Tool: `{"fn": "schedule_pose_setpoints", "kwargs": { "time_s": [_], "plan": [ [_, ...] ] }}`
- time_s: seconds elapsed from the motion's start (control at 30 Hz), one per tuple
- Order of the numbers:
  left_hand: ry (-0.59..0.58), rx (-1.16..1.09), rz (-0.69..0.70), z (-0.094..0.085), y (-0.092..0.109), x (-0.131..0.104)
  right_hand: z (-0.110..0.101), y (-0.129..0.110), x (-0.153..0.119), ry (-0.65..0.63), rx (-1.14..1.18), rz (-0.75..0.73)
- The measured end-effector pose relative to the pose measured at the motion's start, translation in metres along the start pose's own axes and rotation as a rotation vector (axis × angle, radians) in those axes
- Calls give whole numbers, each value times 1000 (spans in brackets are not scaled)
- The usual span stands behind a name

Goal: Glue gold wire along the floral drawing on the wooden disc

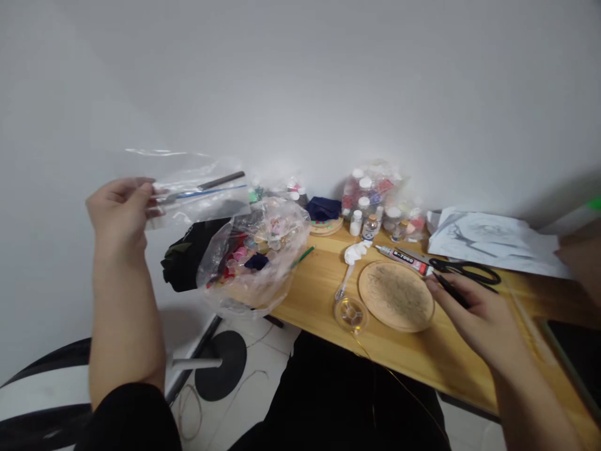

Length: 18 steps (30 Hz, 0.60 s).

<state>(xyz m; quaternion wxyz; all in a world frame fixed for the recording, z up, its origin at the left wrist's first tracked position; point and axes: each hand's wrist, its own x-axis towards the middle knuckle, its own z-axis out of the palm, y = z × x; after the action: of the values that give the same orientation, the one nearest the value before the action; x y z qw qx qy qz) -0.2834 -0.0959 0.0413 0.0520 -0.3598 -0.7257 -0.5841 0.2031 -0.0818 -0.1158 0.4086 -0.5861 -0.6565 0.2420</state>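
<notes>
My left hand (126, 203) is raised at the left, its fingers pinched on the end of a clear zip bag (206, 203). A slim dark tool (221, 181) shows in or against the bag. My right hand (474, 310) is closed round a black pen-like tool (451, 290) at the right edge of a round wooden plate (397, 295). Thin dark strands cover the plate's middle. Behind the plate lie a glue tube (404, 259) and black scissors (469, 270). A spool of yellow thread (351, 314) rests left of the plate.
A plastic bag of small colourful tubs (256, 257) sits at the table's left end. Small bottles (370, 227) and bagged jars (365, 188) stand by the wall. White papers (498, 241) lie at the back right, a dark tablet-like object (575, 357) at the right edge.
</notes>
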Motion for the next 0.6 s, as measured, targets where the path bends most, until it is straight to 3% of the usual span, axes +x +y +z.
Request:
{"fn": "schedule_pose_setpoints", "kwargs": {
  "time_s": [0.17, 0.37, 0.5, 0.57, 0.6],
  "plan": [
    [46, 73, -39, -15, -14, 12, -1, 6, -5, -42, 13, 41],
    [-327, 194, 97, -28, -28, -9, 5, 7, -8, -65, -11, 71],
    [-582, 336, 69, -25, -31, -12, 4, 0, -10, -76, -13, 68],
    [-614, 376, 89, -15, -33, -7, 4, -2, -10, -86, -26, 59],
    [-566, 377, 122, -9, -34, -5, 4, -2, -10, -89, -34, 54]
  ]
}}
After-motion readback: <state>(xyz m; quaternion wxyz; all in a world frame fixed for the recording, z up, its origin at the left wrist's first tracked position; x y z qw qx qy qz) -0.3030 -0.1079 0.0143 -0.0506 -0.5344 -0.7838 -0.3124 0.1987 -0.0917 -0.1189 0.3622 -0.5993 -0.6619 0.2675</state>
